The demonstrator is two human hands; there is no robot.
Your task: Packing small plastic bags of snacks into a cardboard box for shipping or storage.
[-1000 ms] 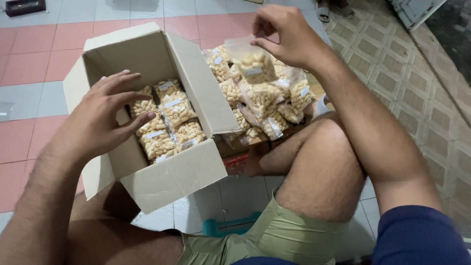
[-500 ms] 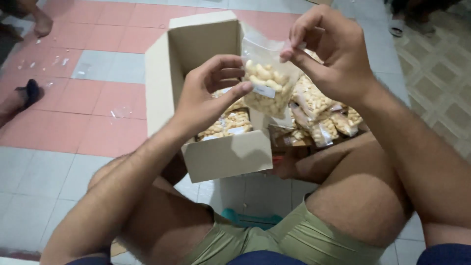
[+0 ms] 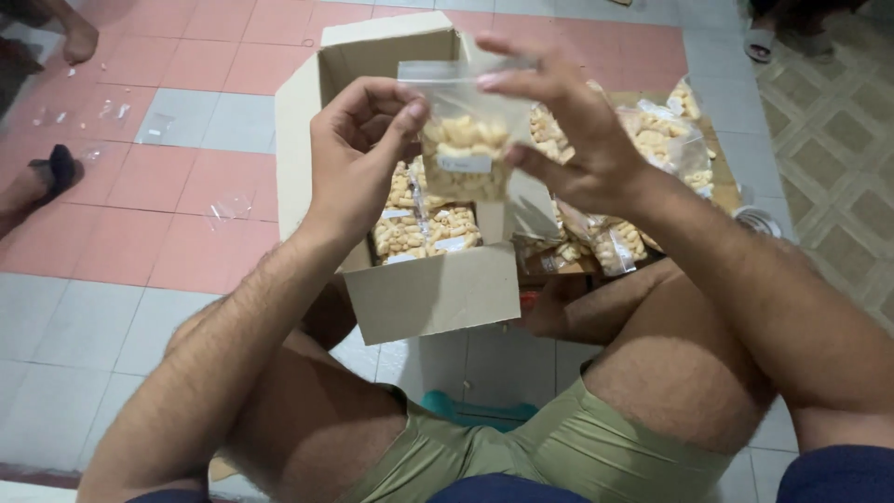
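Snack packet (image 3: 463,140) held up in both hands above an open cardboard box (image 3: 433,293).

The clear packet of pale puffed pieces, with a small white label, hangs in the air over the box. The left hand (image 3: 358,154) pinches its upper left edge between thumb and curled fingers; the right hand (image 3: 568,130) grips its right side, fingers spread across the top. Similar packets (image 3: 424,228) lie inside the box, and more packets (image 3: 652,140) are heaped just to its right on the tiled floor (image 3: 140,242).

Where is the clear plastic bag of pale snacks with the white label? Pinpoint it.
In the head view, the clear bag is held up at top centre between the left hand and right hand, above the open cardboard box.
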